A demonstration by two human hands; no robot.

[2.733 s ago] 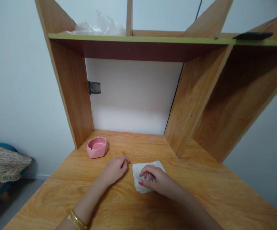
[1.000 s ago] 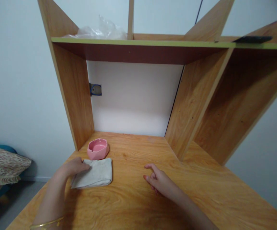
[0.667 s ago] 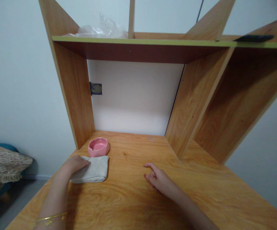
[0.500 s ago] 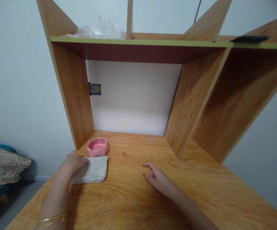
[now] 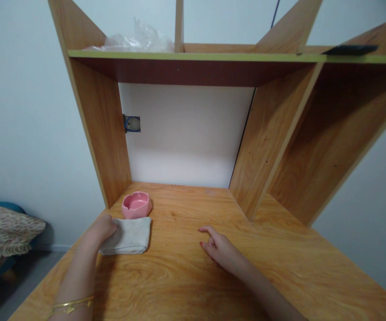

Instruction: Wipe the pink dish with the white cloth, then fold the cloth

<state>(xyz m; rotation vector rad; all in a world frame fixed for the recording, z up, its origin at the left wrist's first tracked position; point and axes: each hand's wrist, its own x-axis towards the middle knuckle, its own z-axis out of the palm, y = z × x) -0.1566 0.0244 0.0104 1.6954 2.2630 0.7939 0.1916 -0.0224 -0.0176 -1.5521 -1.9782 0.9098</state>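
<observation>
A folded light-grey cloth (image 5: pixel 131 236) lies on the left part of the wooden desk, just in front of a pink faceted ashtray (image 5: pixel 137 205). My left hand (image 5: pixel 103 228) is closed at the cloth's far left corner, its fingers curled in and partly hidden behind the hand. The cloth still lies flat. To the right, my right hand (image 5: pixel 219 249) hovers low over or rests on the desk, which I cannot tell. Its index finger and thumb are apart, with nothing between them.
The desk (image 5: pixel 166 285) has a wooden hutch with upright panels (image 5: pixel 276 147) behind it. Clear plastic wrap (image 5: pixel 139 40) and a dark flat object (image 5: pixel 350 50) lie on its shelf. A wall socket opening (image 5: pixel 133 124) shows at the back. A patterned throw (image 5: pixel 6 227) hangs at left.
My left hand has drawn slightly nearer, and its fingers have curled in at the cloth's corner. The right hand, cloth and ashtray stay in place. The view has shifted a little.
</observation>
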